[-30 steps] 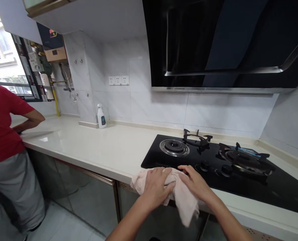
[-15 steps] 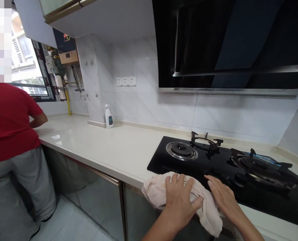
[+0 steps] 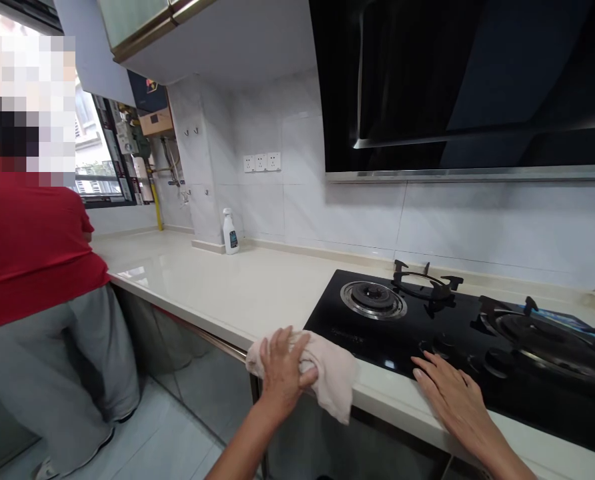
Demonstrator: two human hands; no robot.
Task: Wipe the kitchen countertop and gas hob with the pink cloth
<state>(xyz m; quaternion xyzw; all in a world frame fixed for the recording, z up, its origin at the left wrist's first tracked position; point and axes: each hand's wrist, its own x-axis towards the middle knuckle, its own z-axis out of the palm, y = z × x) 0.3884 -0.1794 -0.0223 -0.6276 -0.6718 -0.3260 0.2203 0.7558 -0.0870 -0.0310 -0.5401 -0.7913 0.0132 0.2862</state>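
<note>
At six o'clock in the head view, the left hand [image 3: 283, 373] lies palm down with its fingers bent over a bunched pale cloth [image 3: 335, 373], grasping it with the thumb folded along its near side, the forearm rising from about seven o'clock. The cloth straddles the front edge of the countertop [image 3: 257, 287], one corner drooping, with the black hob [image 3: 407, 337] at its two o'clock. Toward four o'clock, the right hand [image 3: 450, 393] rests flat, its fingers released and extended toward ten o'clock over the hob's front edge.
</note>
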